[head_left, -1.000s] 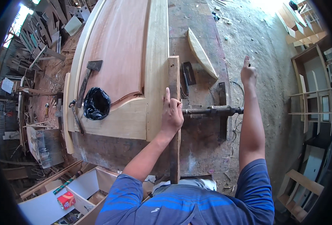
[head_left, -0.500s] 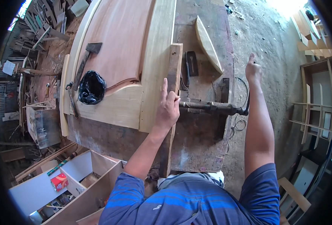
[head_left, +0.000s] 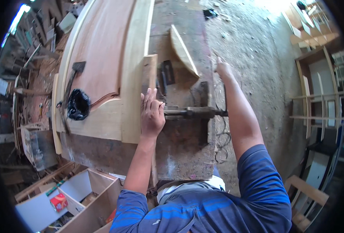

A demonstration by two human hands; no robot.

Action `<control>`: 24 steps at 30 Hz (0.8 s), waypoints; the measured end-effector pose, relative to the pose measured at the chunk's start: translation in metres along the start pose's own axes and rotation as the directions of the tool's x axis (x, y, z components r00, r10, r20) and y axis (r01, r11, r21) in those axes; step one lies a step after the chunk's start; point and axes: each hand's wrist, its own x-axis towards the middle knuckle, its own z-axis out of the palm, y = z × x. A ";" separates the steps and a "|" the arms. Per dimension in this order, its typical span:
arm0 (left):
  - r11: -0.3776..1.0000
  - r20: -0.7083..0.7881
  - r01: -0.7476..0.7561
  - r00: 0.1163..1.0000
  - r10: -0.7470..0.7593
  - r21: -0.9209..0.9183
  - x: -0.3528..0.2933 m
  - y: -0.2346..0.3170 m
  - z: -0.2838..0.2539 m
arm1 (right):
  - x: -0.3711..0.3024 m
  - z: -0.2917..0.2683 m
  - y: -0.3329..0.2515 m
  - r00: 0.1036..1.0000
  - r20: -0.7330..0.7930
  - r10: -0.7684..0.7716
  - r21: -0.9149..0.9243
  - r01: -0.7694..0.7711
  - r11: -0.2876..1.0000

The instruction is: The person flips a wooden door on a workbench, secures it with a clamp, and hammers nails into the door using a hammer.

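A long wooden bar [head_left: 150, 64] stands along the edge of a panelled wooden door [head_left: 135, 62], lying on a worn workbench [head_left: 179, 155]. My left hand [head_left: 153, 118] rests on this bar with its fingers stretched out. Beside it, the screw of a metal bench clamp [head_left: 201, 112] runs across to the right. Past the bench's right edge, my right hand [head_left: 224, 70] is closed around the clamp's crank handle [head_left: 226, 99]. The bar's lower part is partly hidden behind my left forearm.
A hammer [head_left: 71, 79] and a black plastic bag [head_left: 78, 105] lie on the door. A curved wood piece [head_left: 184, 50] and a dark hand plane-like tool [head_left: 167, 72] lie on the bench. An open wooden box [head_left: 92, 204] stands lower left, wooden frames [head_left: 315, 93] at right.
The view has shifted, so the bench sits further left. My left hand has more fingers stretched along the bar. My right hand stays at the crank handle.
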 end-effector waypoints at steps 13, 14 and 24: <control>0.957 0.232 0.051 0.973 0.017 -0.285 0.014 0.192 0.164 | -0.115 -0.125 0.083 0.765 -0.345 -0.544 -0.269 0.475 0.838; 0.946 0.182 0.051 0.983 0.008 -0.319 0.017 0.194 0.169 | -0.125 -0.136 0.094 0.727 -0.367 -0.580 -0.321 0.486 0.813; 0.961 0.580 0.213 0.812 -0.074 -0.176 0.039 0.169 0.181 | -0.346 -0.184 0.154 0.952 0.090 -0.293 0.099 0.285 0.954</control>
